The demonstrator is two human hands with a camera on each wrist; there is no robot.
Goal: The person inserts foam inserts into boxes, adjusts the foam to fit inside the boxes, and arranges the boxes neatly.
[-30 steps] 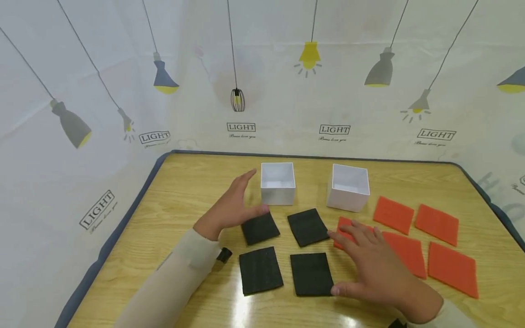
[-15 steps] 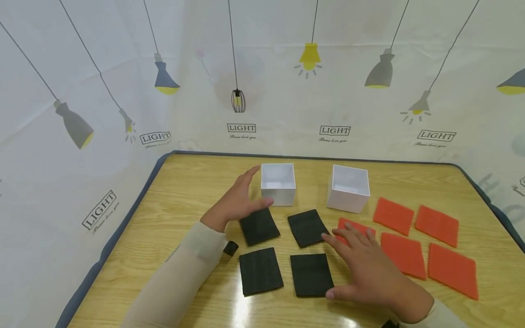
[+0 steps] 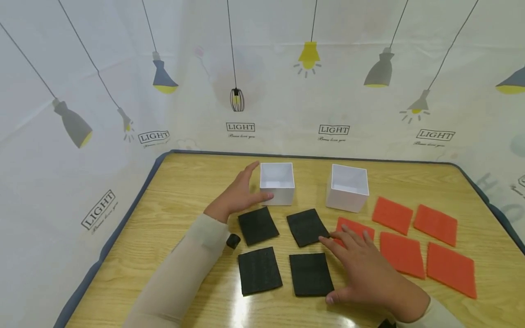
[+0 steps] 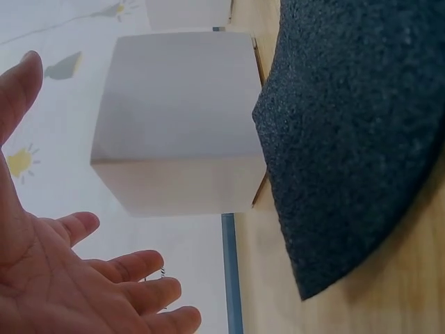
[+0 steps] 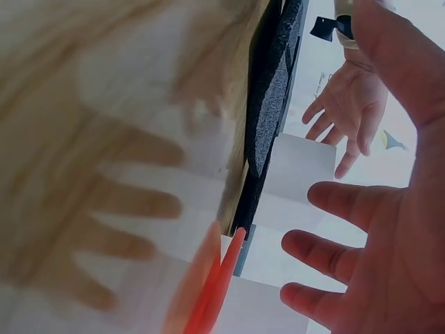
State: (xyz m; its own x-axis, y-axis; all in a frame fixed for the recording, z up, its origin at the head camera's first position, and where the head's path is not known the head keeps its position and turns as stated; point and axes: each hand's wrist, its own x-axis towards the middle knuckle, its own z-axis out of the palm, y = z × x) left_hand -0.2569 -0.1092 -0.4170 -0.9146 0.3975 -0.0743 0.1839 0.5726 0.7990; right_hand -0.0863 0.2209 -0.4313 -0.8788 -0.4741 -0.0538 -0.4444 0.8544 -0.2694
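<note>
My left hand (image 3: 239,193) reaches beside the left white box (image 3: 277,197), its fingers extended and the thumb passing in front. In the left wrist view, a gap shows between that hand (image 4: 76,285) and the box (image 4: 181,97). My right hand (image 3: 365,269) hovers over the table with spread fingers, holding nothing. Its index finger is near a black foam square (image 3: 307,228) and it partly covers a red square (image 3: 355,225). The other black squares (image 3: 260,271) lie between the hands. In the right wrist view, red squares (image 5: 212,292) show edge-on below the fingers.
A second white box (image 3: 347,200) stands at the back, right of the first. More red squares (image 3: 451,269) lie to the right on the wooden table (image 3: 164,218). Behind the table hangs a lamp-printed cloth (image 3: 279,91), which also runs along the left.
My left hand has moved a little right and farther back, toward the left box. The right hand has drifted slightly left. The squares and boxes lie as before.
</note>
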